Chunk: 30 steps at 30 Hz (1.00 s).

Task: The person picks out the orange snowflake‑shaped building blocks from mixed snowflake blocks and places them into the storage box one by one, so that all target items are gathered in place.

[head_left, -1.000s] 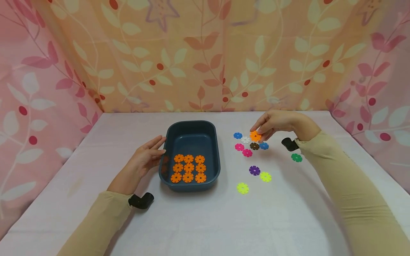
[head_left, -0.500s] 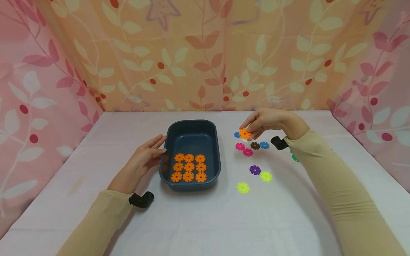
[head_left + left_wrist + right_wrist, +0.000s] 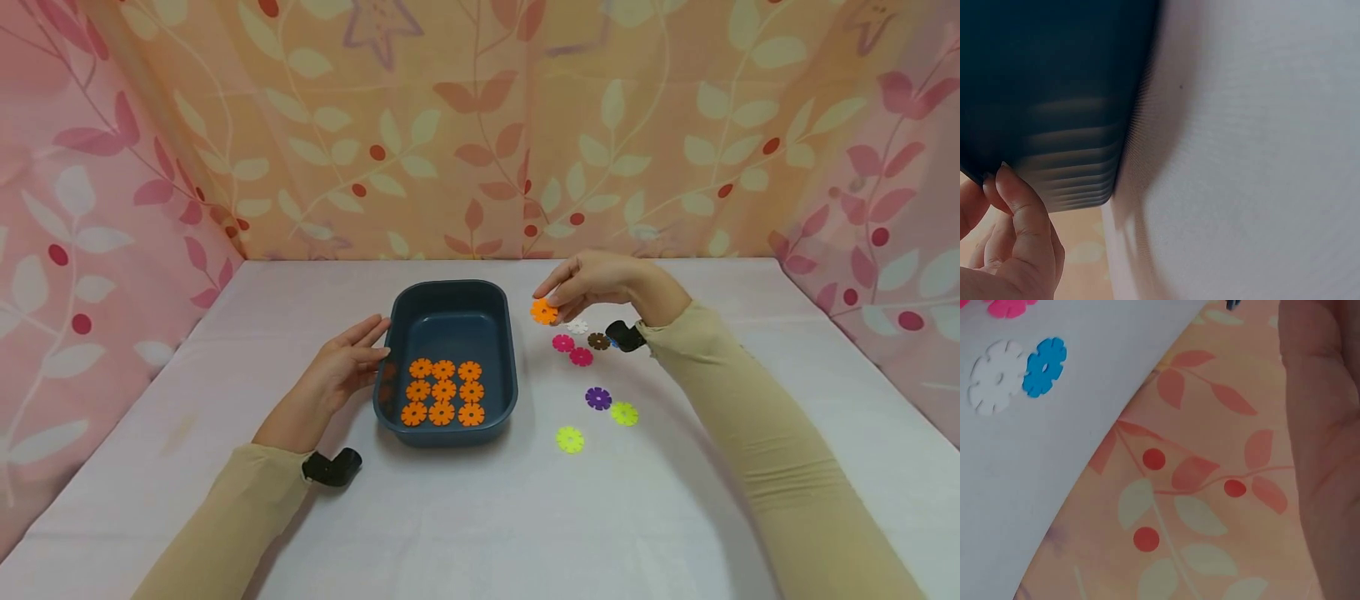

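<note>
In the head view my right hand (image 3: 596, 281) pinches an orange snowflake-shaped plastic disc (image 3: 544, 312) in the air, just right of a dark blue tray (image 3: 513, 367). My left hand (image 3: 333, 367) holds the tray's left rim. The left wrist view shows that hand's thumb and fingers (image 3: 1022, 212) at the rim. Several orange discs (image 3: 444, 390) lie in three rows at the near end inside the tray. In the right wrist view, only part of the right hand (image 3: 1322, 425) shows at the edge; the disc it pinches is out of sight.
Loose discs lie right of the tray: two pink discs (image 3: 581, 357), a brown disc (image 3: 598, 341), a white disc (image 3: 996, 378), a blue disc (image 3: 1045, 367), a purple disc (image 3: 598, 398) and two yellow discs (image 3: 570, 440). Patterned cloth (image 3: 480, 125) encloses the white table (image 3: 480, 525).
My right hand has moved left toward the tray with the orange disc pinched in it, passing over the blue and white discs. The left hand and tray have stayed in place.
</note>
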Each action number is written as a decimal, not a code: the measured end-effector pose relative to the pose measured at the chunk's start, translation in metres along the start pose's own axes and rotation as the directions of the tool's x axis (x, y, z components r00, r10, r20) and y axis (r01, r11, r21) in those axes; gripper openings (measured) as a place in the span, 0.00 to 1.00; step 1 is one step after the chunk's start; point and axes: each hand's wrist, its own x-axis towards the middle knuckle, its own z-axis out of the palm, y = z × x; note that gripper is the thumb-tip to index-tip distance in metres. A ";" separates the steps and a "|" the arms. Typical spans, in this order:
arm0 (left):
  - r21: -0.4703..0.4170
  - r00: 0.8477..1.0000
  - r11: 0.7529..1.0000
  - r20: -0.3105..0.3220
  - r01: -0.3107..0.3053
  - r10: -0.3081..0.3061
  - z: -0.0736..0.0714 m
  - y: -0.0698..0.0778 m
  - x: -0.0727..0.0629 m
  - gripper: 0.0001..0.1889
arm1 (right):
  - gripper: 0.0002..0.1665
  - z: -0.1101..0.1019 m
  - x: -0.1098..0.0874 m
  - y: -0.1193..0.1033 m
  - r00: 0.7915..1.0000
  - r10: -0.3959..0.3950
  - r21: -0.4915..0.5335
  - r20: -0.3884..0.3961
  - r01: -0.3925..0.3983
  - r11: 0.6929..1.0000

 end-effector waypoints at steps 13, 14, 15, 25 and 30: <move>0.014 1.000 1.000 -0.007 0.014 -0.014 0.001 0.001 -0.001 0.36 | 0.22 0.027 0.028 -0.011 0.999 -0.036 0.027 -0.028 0.037 0.999; 0.015 1.000 1.000 -0.008 0.016 -0.016 0.001 0.001 -0.001 0.36 | 0.22 0.029 0.030 -0.013 0.999 -0.036 0.031 -0.031 0.037 0.999; 0.020 1.000 1.000 -0.012 0.018 -0.018 0.000 0.001 -0.001 0.36 | 0.22 0.031 0.033 -0.014 0.999 -0.035 0.039 -0.035 0.036 0.999; 0.027 1.000 1.000 -0.005 0.007 -0.007 0.000 0.001 -0.001 0.36 | 0.22 0.048 0.055 -0.022 0.997 -0.067 0.087 -0.042 0.070 0.994; 0.025 1.000 1.000 -0.004 0.007 -0.007 0.000 0.000 -0.001 0.36 | 0.21 0.058 0.069 -0.024 0.996 -0.069 0.116 -0.062 0.075 0.990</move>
